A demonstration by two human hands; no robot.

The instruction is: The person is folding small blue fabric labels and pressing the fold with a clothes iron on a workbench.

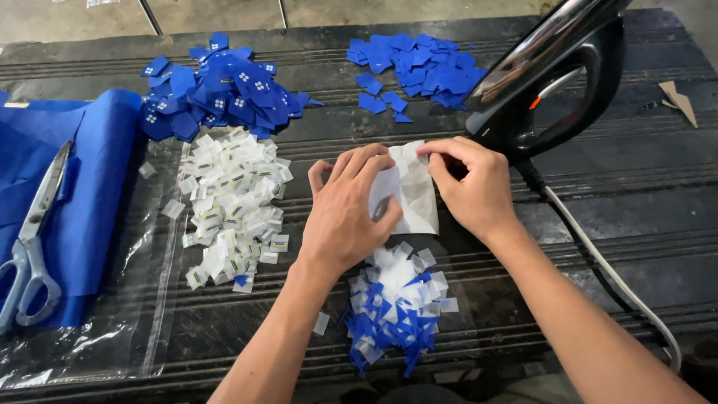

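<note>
My left hand point(348, 213) lies over the left part of a small white sheet point(415, 191) in the middle of the frame, fingers curled down on it and pressing it to the dark worktop point(613, 217). My right hand point(471, 187) meets it from the right; thumb and forefinger are pinched together on the sheet's upper edge, so that grip is clamped on the sheet. Whether my left grip truly closes on the sheet or only rests flat on it, I cannot tell.

Just right of my right hand, at the upper right of the frame, a black iron point(557, 75) stands tilted, its cord point(598, 262) running down toward the lower right. Below my hands sits a heap of blue and white scraps point(396, 310). To the left of centre lies a pile of small white labels point(232, 206) on a clear plastic bag point(112, 337). Above it, upper left, is a pile of blue squares with white marks point(221, 90); another pile of plain blue squares point(419, 67) lies at top centre. At the far left, scissors point(34, 239) rest on folded blue cloth point(90, 187).
</note>
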